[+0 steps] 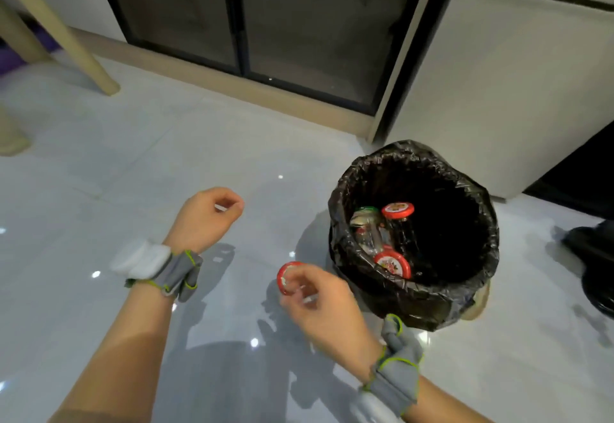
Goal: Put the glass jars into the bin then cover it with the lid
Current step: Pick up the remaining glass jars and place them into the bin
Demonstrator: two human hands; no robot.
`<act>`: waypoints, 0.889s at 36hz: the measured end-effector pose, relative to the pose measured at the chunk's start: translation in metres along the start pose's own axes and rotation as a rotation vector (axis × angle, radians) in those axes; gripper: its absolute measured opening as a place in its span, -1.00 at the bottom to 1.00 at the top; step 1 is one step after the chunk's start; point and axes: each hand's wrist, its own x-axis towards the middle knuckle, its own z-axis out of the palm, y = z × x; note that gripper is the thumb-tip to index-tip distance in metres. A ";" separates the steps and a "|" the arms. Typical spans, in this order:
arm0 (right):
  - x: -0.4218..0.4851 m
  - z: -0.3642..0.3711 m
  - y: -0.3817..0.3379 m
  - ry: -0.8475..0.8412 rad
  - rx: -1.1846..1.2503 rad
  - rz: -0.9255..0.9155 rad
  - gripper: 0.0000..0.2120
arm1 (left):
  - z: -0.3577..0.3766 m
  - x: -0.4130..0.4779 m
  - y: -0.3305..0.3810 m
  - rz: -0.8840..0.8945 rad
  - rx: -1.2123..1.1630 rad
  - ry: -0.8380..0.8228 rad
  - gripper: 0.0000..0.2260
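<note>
A round bin (465, 299) lined with a black bag stands on the floor at the right. Inside it lie three glass jars (378, 233): two with red lids, one with a green lid. My right hand (319, 299) hovers just left of the bin, its fingers closed around a red-lidded jar (286, 278), mostly hidden by the fingers. My left hand (206, 216) is further left above the floor, its fingers curled shut with nothing in them. I cannot see the bin's lid for certain.
The floor (149, 163) is glossy pale tile. Dark glass cabinet doors (239, 17) run along the back, a white cabinet (498, 73) stands behind the bin. Beige chair legs (66, 40) are at the far left. A dark round object (594, 266) lies at the right edge.
</note>
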 end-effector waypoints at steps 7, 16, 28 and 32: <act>0.006 0.049 0.075 0.141 0.043 0.436 -0.50 | -0.012 -0.004 -0.028 -0.076 -0.074 0.007 -0.81; 0.053 0.060 0.099 0.172 0.032 0.346 -0.33 | -0.011 -0.008 -0.009 0.008 -0.251 -0.089 -0.93; 0.056 0.057 0.088 0.158 0.103 0.285 -0.46 | -0.011 -0.009 0.000 0.031 -0.015 -0.165 -0.92; 0.044 0.047 0.054 0.142 0.156 0.181 -0.51 | -0.010 -0.011 -0.001 0.004 0.002 -0.211 -0.89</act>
